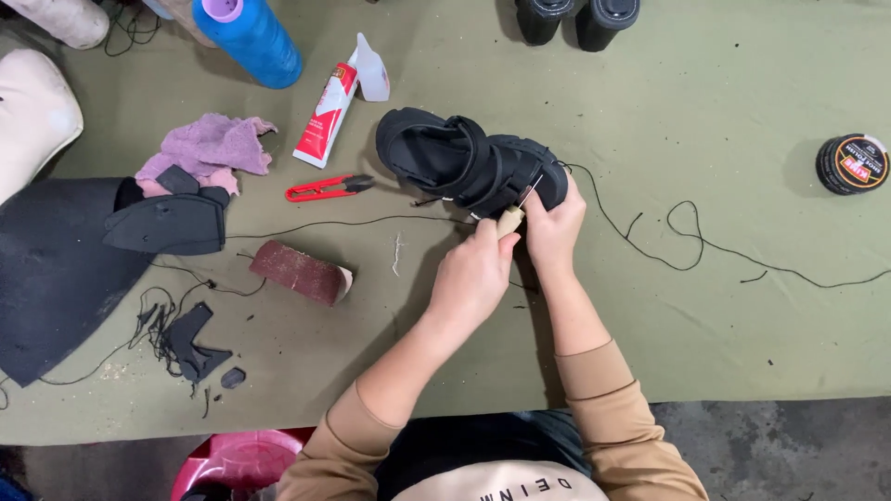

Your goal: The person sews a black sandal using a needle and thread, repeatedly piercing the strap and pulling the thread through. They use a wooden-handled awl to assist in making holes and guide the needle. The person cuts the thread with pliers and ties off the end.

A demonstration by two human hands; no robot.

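A black strapped sandal point(459, 160) lies on its side on the olive-green table cover point(705, 306). My right hand point(554, 225) grips its sole end and steadies it. My left hand point(473, 274) is closed around a wooden-handled awl point(512, 217), whose thin metal needle points up into the sandal's sole edge. A long black thread point(687, 243) trails from the sandal to the right across the cloth, and another length runs left from under the sandal.
Red thread snips point(327, 187), a red-and-white glue tube point(327, 114), a blue thread cone point(248, 37), a pink rag point(210, 145), a sandpaper block point(299, 271), black sole pieces point(169, 223), black rubber scraps point(190, 343), a round polish tin point(851, 163).
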